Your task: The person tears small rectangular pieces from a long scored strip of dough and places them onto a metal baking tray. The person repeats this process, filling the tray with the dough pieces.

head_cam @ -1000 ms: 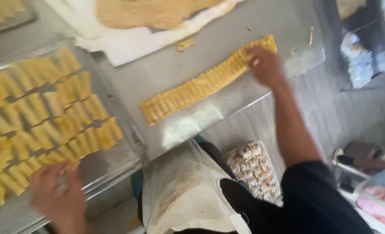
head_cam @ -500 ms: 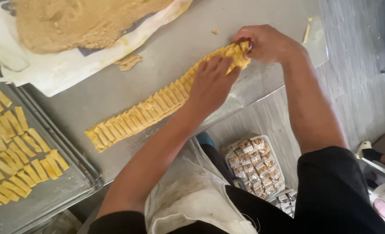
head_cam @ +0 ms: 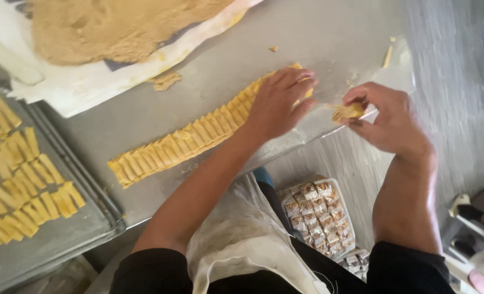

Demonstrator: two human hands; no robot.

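A long row of cut yellow dough strips (head_cam: 187, 139) lies diagonally on the steel table (head_cam: 329, 38). My left hand (head_cam: 279, 100) presses flat on the row's right end, fingers spread over the strips. My right hand (head_cam: 386, 120) is just off the table's edge to the right, fingers pinched on a small yellow dough piece (head_cam: 348, 112) pulled from that end.
A metal tray (head_cam: 73, 234) at the left holds several dough strips (head_cam: 24, 185). A mound of brown dough (head_cam: 116, 24) rests on white cloth (head_cam: 84, 92) at the back. Below the table stands a container of wrapped sweets (head_cam: 318, 212). A white apron (head_cam: 242, 239) hangs in front of me.
My right hand has drawn away to the right with a small dough piece. My left hand has settled flat on the row's end. The view shifted slightly.
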